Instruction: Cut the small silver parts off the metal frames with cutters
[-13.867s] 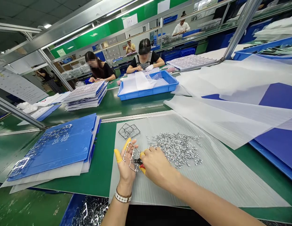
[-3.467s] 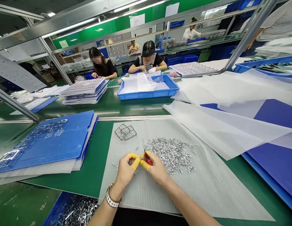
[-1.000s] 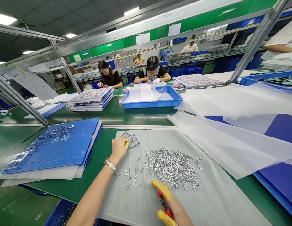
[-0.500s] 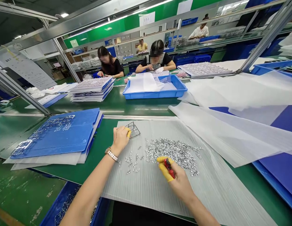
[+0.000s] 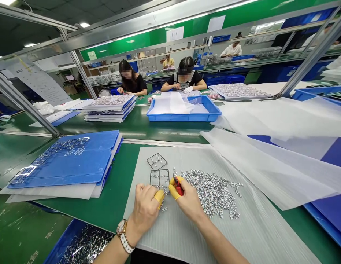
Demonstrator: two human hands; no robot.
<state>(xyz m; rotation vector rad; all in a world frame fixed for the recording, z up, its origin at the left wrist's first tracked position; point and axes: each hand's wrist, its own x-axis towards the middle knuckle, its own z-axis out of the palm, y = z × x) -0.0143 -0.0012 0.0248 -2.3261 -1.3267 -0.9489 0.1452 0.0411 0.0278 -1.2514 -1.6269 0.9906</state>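
Dark grey and square, a thin four-paned frame (image 5: 159,176) is sitting between the two hands, small bright pieces showing inside its panes! The left hand (image 5: 147,205) is pinching it at the near edge, yellow-covered thumb and fingers closing over that side; whether it's clear of the sheet, I can't tell. The right hand (image 5: 187,196) is wrapping round a red-handled hand cutter with dark tips (image 5: 178,186), those tips pointing up just beside the frame's right edge; their gap is too small to read. Behind, a second dark square frame (image 5: 157,161) is lying on the pale translucent sheet (image 5: 170,234), and to the right a heap of small silvery pieces (image 5: 211,190) is spreading. By my reading, we're watching the lining-up step before snipping; the next move is calling for a steady frame and careful placing of the tips against a joint.
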